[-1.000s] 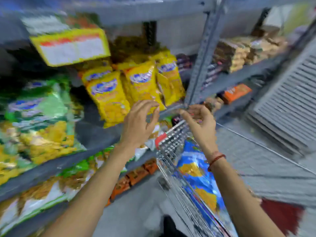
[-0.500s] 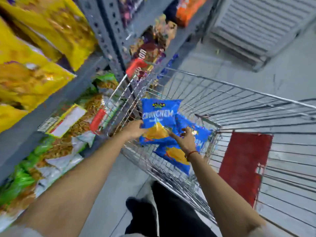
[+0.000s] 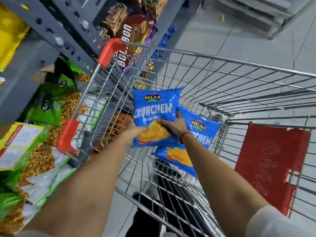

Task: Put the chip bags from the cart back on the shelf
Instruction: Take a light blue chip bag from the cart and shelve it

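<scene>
Inside the wire cart point(image 3: 213, 57) I hold a blue Crunchem chip bag point(image 3: 153, 106) upright with both hands. My left hand point(image 3: 135, 130) grips its lower left edge from behind. My right hand point(image 3: 174, 124) grips its lower right side, fingers across the front. A second blue chip bag point(image 3: 196, 134) lies in the cart under and to the right of the held one, partly covered by my right forearm. The grey metal shelf point(image 3: 25, 69) stands along the cart's left side.
Green snack packs point(image 3: 51, 103) and yellow bags point(image 3: 10, 36) fill the shelf on the left, with a yellow price tag point(image 3: 18, 144) at its edge. Brown biscuit packs point(image 3: 135, 29) sit on the far bay. A red child-seat flap point(image 3: 268, 165) hangs at the cart's near right.
My hands left the shelf and went down into the cart. Both have closed on the top blue bag, which now stands lifted off the second bag.
</scene>
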